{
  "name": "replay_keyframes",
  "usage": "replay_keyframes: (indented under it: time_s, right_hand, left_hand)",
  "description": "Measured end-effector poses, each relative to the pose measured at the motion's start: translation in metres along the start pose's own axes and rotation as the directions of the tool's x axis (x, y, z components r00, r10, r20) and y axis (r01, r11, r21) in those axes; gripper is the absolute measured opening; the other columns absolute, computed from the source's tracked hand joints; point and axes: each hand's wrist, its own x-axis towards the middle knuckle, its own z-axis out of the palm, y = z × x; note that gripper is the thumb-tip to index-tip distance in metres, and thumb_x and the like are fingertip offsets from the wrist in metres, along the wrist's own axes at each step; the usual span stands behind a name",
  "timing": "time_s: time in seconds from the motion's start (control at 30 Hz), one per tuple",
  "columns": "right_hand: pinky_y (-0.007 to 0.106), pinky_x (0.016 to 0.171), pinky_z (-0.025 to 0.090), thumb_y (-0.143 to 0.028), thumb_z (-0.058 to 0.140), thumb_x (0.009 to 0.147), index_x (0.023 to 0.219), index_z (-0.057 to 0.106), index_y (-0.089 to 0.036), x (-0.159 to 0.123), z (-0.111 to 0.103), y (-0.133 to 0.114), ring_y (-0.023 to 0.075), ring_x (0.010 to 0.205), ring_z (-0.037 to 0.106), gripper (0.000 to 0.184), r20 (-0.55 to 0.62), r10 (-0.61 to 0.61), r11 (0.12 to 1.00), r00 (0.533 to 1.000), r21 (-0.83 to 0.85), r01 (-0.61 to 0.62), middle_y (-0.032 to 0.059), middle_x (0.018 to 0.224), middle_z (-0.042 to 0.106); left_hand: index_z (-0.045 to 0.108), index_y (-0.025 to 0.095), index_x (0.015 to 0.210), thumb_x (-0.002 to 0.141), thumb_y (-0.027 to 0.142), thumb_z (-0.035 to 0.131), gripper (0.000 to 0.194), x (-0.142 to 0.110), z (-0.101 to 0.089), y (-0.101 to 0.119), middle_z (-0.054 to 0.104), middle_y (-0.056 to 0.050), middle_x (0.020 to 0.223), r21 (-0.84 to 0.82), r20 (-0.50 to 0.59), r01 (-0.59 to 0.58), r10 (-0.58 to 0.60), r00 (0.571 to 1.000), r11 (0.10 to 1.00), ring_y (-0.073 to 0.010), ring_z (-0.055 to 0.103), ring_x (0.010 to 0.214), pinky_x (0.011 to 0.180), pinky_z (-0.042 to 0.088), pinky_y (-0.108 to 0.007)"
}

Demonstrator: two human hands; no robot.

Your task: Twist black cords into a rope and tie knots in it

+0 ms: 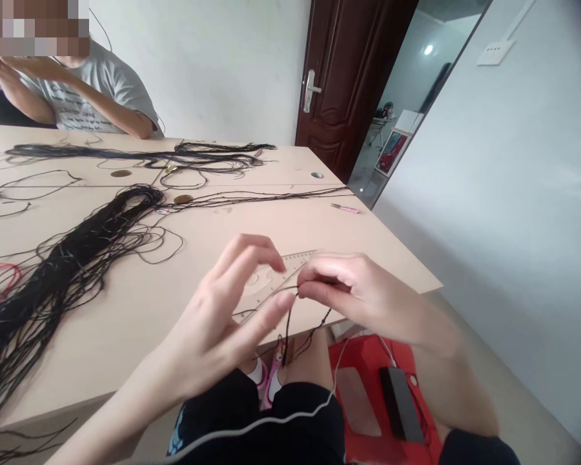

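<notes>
My right hand [353,290] pinches a thin black knotted cord [288,329] between thumb and fingers, and the cord hangs down past the table edge toward my lap. My left hand [217,316] is just to the left of the cord, fingers spread, its fingertips close to the cord and holding nothing I can see. A clear plastic ruler [281,274] lies on the table under my hands, partly hidden by them. Long tangled bundles of black cord [62,278] spread across the beige table [252,226] to my left.
A person in a grey T-shirt [91,97] sits across the table with a raised hand. A pink-handled small tool [346,208] lies near the table's far right edge. A red bag [382,387] sits on the floor to my right, and a dark wooden door [348,71] stands behind.
</notes>
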Motion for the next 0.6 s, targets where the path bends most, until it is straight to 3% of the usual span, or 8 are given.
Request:
replay_keyframes:
  time_s: [0.07,0.13,0.33,0.47,0.6]
  right_hand:
    - [0.018,0.061,0.038,-0.027,0.045,0.089,0.081,0.056,-0.017,0.001,0.002,-0.001,0.0070,0.069,0.050,0.017,-0.031,-0.019,1.000,0.999,0.007,0.019,-0.0023,0.076,0.056]
    - [0.017,0.061,0.039,-0.027,0.046,0.089,0.078,0.056,-0.017,0.001,0.003,-0.002,0.0067,0.069,0.051,0.018,-0.065,-0.014,0.999,0.998,0.038,0.016,-0.0027,0.074,0.056]
    - [0.013,0.059,0.041,-0.022,0.050,0.085,0.083,0.057,-0.017,-0.003,0.004,-0.004,0.0046,0.066,0.050,0.009,-0.134,0.019,0.986,0.991,0.168,0.004,-0.0042,0.074,0.056]
    - [0.010,0.053,0.038,-0.015,0.047,0.085,0.082,0.058,-0.016,-0.005,0.005,-0.006,0.0026,0.061,0.047,0.011,-0.182,-0.021,0.980,0.983,0.192,0.057,-0.0048,0.070,0.053]
    - [0.010,0.048,0.035,-0.013,0.048,0.084,0.079,0.058,-0.014,-0.005,0.006,-0.008,0.0019,0.057,0.043,0.012,-0.229,-0.060,0.979,0.971,0.176,0.102,-0.0049,0.068,0.050]
  left_hand:
    - [0.050,0.020,0.092,0.085,0.028,0.046,0.012,0.000,0.001,0.002,0.054,-0.002,0.091,-0.106,0.027,0.131,-0.128,0.991,0.986,-0.0135,0.053,0.085,0.069,0.045,-0.023]
    - [0.051,0.019,0.084,0.086,0.028,0.044,0.012,0.000,0.004,0.003,0.058,0.000,0.078,-0.224,0.124,0.214,-0.190,0.974,0.951,-0.0115,0.056,0.074,0.061,0.045,-0.020]
    - [0.046,0.019,0.079,0.088,0.025,0.040,0.013,0.002,0.012,0.003,0.049,0.004,0.057,-0.498,0.090,0.229,-0.213,0.973,0.836,-0.0061,0.046,0.051,0.048,0.040,-0.017]
    - [0.047,0.019,0.077,0.088,0.026,0.040,0.015,0.004,0.009,0.008,0.047,0.004,0.057,-0.490,0.099,0.242,-0.222,0.970,0.837,-0.0053,0.039,0.049,0.043,0.033,-0.016]
    - [0.050,0.019,0.079,0.087,0.023,0.041,0.013,0.004,0.007,0.010,0.051,0.003,0.057,-0.399,0.020,0.202,-0.212,0.977,0.895,-0.0064,0.042,0.050,0.044,0.036,-0.016]
